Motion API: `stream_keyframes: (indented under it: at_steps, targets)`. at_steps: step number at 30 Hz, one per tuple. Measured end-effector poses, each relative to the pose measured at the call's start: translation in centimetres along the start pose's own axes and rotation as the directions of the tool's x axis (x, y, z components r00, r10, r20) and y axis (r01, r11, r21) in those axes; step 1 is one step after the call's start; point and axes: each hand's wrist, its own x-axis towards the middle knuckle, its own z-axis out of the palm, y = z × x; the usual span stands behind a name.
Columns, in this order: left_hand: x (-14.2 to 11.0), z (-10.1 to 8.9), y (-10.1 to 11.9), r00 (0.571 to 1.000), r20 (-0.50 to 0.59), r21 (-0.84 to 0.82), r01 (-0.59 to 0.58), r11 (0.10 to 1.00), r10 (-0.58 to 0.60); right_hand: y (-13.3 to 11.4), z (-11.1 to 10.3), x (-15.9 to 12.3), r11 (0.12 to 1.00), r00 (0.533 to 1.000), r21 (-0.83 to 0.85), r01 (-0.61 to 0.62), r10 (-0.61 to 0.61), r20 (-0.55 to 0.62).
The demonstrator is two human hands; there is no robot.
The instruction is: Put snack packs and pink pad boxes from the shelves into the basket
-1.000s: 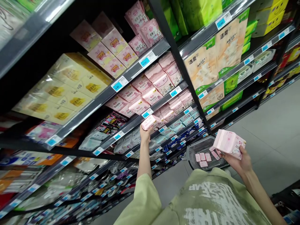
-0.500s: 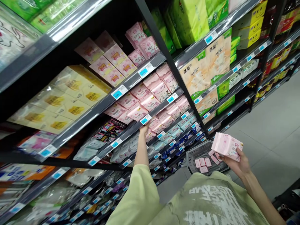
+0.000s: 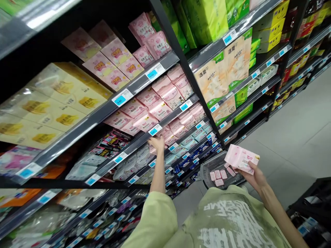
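Note:
My right hand (image 3: 254, 175) grips a pink and white tissue pack (image 3: 241, 158) by its near end, fingers wrapped round its edge. Below that pack a grey basket (image 3: 207, 168) stands on the floor, with several small pink packs (image 3: 218, 175) inside. At the shelf on the left, my left hand (image 3: 156, 144) reaches just beneath a price-tagged shelf edge, its fingers spread over a pink pack (image 3: 152, 150); whether they grip it I cannot tell. More pink tissue packs (image 3: 178, 129) sit in rows to the right of this hand.
Black shelving (image 3: 181, 62) with price-tagged edges runs along the left and ahead. Yellow tissue packs (image 3: 46, 110) fill a shelf at left. Large beige packs (image 3: 212, 81) stand beyond an upright. Grey tiled floor (image 3: 292, 137) lies at right, with dark crates (image 3: 310, 210) at lower right.
My left hand shows more fully below the shelf edge, its fingers now visible. The pack in my right hand has turned to show more of its printed face. The view has shifted slightly.

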Motion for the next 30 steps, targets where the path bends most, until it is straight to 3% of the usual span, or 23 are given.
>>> stream_keyframes:
  at_steps: [3,5,6,8,9,10,11,14,17,18,20,21,22,23,24,26,27,28,30]
  targets:
    - [-8.1,0.7,1.0,0.994,0.040,-0.229,-0.088,0.970,0.099,-0.1,1.0,-0.6,0.995,1.000,-0.095,-0.002,0.004,0.019]
    - [-14.8,1.3,2.5,0.946,0.277,-0.500,-0.010,0.866,0.171,-0.2,2.0,-0.8,0.990,1.000,-0.139,-0.004,0.008,0.028]
    - [-18.1,1.5,3.5,0.874,0.442,-0.601,0.121,0.790,0.203,-0.1,2.4,-0.9,0.988,1.000,-0.156,-0.007,0.012,0.028]
    - [-24.1,1.9,5.6,0.630,0.724,-0.631,0.437,0.641,0.283,0.1,3.1,-0.7,0.980,0.999,-0.196,-0.016,0.022,0.025]
    - [-26.6,2.2,6.7,0.516,0.800,-0.587,0.565,0.580,0.306,0.2,3.3,-0.6,0.975,0.999,-0.220,-0.020,0.025,0.022]
    - [-28.6,2.4,7.7,0.437,0.845,-0.534,0.659,0.530,0.308,0.4,3.4,-0.4,0.969,0.999,-0.247,-0.022,0.028,0.018]
    - [-30.1,2.8,8.5,0.401,0.871,-0.492,0.722,0.487,0.285,0.6,3.4,-0.3,0.961,1.000,-0.275,-0.024,0.028,0.008]
    - [-32.6,3.6,9.7,0.409,0.897,-0.441,0.801,0.406,0.167,1.1,3.1,0.0,0.938,0.999,-0.345,-0.024,0.014,-0.031]
    - [-32.8,3.8,9.3,0.424,0.894,-0.442,0.785,0.434,0.143,1.5,2.7,0.2,0.932,0.998,-0.358,-0.052,0.036,-0.050]
    - [-32.7,3.7,9.0,0.455,0.878,-0.467,0.752,0.465,0.146,1.6,2.6,0.3,0.932,0.997,-0.358,-0.061,0.044,-0.057]
    - [-32.3,3.0,8.5,0.585,0.791,-0.567,0.594,0.570,0.178,1.8,2.5,0.4,0.926,0.996,-0.372,-0.072,0.045,-0.079]
    - [-32.2,2.6,8.4,0.657,0.718,-0.623,0.459,0.634,0.230,1.8,2.4,0.5,0.920,0.995,-0.386,-0.072,0.039,-0.093]
    - [-32.1,2.1,8.4,0.700,0.640,-0.665,0.298,0.685,0.317,1.9,2.4,0.5,0.912,0.994,-0.404,-0.073,0.032,-0.106]
    - [-32.0,1.7,8.5,0.698,0.573,-0.693,0.135,0.708,0.429,1.9,2.5,0.5,0.904,0.993,-0.421,-0.073,0.027,-0.114]
    - [-32.0,1.4,8.6,0.656,0.528,-0.712,-0.003,0.702,0.539,1.9,2.5,0.5,0.897,0.993,-0.436,-0.069,0.021,-0.114]
    - [-32.1,1.2,9.0,0.574,0.486,-0.736,-0.138,0.663,0.659,1.8,2.8,0.4,0.886,0.996,-0.462,-0.044,0.005,-0.085]
    - [-32.2,1.4,9.1,0.588,0.477,-0.739,-0.134,0.660,0.653,1.8,3.0,0.2,0.881,0.998,-0.472,-0.025,-0.003,-0.057]
    - [-32.3,1.6,9.2,0.644,0.475,-0.733,-0.087,0.674,0.600,1.7,3.2,0.1,0.877,1.000,-0.480,-0.004,-0.008,-0.023]
    - [-32.2,2.4,9.3,0.774,0.514,-0.707,0.138,0.694,0.370,1.6,3.8,-0.3,0.868,0.998,-0.496,0.038,-0.008,0.063]
